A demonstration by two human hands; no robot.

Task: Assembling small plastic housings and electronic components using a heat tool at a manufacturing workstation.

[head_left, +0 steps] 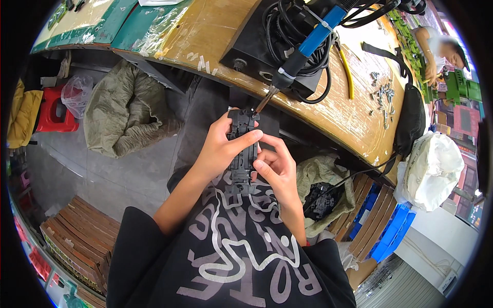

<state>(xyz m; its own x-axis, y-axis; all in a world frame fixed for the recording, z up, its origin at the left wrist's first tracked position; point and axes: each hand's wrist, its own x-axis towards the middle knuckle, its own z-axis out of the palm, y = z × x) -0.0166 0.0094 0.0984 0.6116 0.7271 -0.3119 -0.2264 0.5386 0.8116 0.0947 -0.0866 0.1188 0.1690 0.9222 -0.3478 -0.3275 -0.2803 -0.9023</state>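
In front of my chest I hold a long black plastic part [239, 163] with moulded slots and ridges, its length running away from me. My left hand [224, 146] grips its left side, the thumb lying across the top. At the right edge, my right hand [279, 165] has curled fingers and a thumb against the part; some fingertips are hidden. A soldering iron [314, 42] with a blue handle slants down from the bench, and its metal tip is at the far end of the part. Whether the tip touches it, I cannot tell.
A black box [246, 49] with coiled cables sits on the wooden bench [205, 31]. Yellow-handled tweezers [345, 69] and loose screws [382, 97] lie to its right. A sack of black parts [323, 197] stands at my right, near blue crates [393, 233]. Another person [436, 49] works at far right.
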